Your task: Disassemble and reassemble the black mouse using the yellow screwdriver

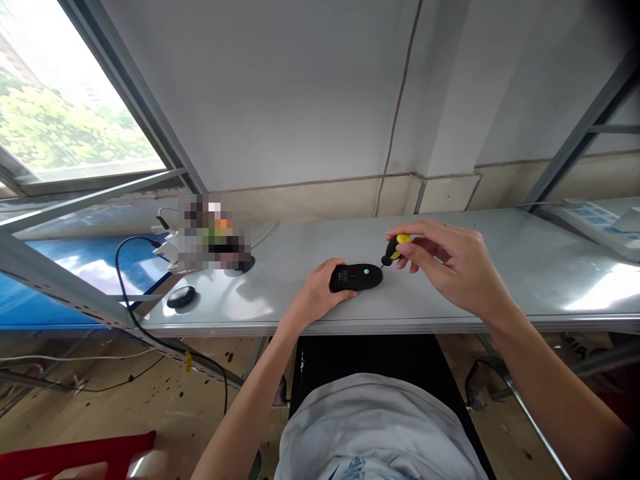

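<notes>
A black computer mouse (356, 277) lies bottom up on the grey table, with small white print and a green spot on its underside. My left hand (327, 288) grips its left end between thumb and fingers. In my right hand (445, 260) is a short yellow-and-black screwdriver (392, 249), pinched by the handle and tilted. Its thin shaft points down at the right end of the mouse; whether the tip touches is too small to tell.
A black rounded object (182, 297) sits on the table (310, 240) at the left. Behind it stand pixelated items (213, 237) with white plugs and a black cable (119, 267). A metal frame post (60, 273) rises at the left. A pale blue-and-white object (595, 223) lies far right.
</notes>
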Available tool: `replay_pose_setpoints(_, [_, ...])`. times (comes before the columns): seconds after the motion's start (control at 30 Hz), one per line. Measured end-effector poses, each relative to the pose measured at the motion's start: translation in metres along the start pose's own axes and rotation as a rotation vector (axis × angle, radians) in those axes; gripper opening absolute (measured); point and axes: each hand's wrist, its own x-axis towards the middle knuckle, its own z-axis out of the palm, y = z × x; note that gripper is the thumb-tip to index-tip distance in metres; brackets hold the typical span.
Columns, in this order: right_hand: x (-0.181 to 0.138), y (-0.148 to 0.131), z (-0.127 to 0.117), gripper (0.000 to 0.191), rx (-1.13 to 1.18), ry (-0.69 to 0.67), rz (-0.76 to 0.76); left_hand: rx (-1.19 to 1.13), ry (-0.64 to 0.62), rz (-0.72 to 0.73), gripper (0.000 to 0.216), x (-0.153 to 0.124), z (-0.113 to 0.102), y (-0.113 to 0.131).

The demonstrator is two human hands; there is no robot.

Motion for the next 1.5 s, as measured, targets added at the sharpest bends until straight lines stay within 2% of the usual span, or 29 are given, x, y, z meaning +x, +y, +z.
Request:
replay_pose_setpoints(0.2, [-0.001, 0.005, -0.010, 0.021, -0.036, 0.085, -0.016, 0.021, 0.005, 0.006, 0.053, -0.003, 0.003, -0.004])
replay_pose_setpoints(0.33, [-0.010, 0.028, -0.009, 0.022, -0.150, -0.017, -0.010, 0.032, -0.010, 0.040, 0.050, -0.003, 0.004, -0.003])
replay_pose_setpoints(0.53, [-0.035, 0.070, 0.006, 0.028, -0.300, -0.178, -0.106, 0.060, 0.004, 0.051, 0.049, -0.002, 0.004, -0.004])
replay_pose_setpoints(0.7, [-0.054, 0.087, 0.018, 0.030, -0.283, -0.218, -0.154, 0.058, -0.006, 0.038, 0.048, -0.002, 0.005, -0.003])
replay_pose_setpoints(0.87, [-0.063, 0.093, 0.022, 0.030, -0.312, -0.270, -0.134, 0.070, -0.010, 0.009, 0.049, -0.002, 0.004, -0.001])
replay_pose_setpoints(1.2, [-0.065, 0.096, 0.022, 0.021, -0.321, -0.267, -0.106, 0.091, -0.006, 0.001, 0.053, -0.003, 0.007, -0.003])
replay_pose_setpoints(1.37, [-0.058, 0.091, 0.025, 0.032, -0.375, -0.214, -0.100, 0.138, -0.037, 0.001, 0.052, -0.002, 0.007, 0.000])
replay_pose_setpoints(1.5, [-0.048, 0.092, 0.043, 0.043, -0.506, -0.169, -0.135, 0.166, -0.026, 0.027, 0.051, -0.003, 0.008, 0.001])
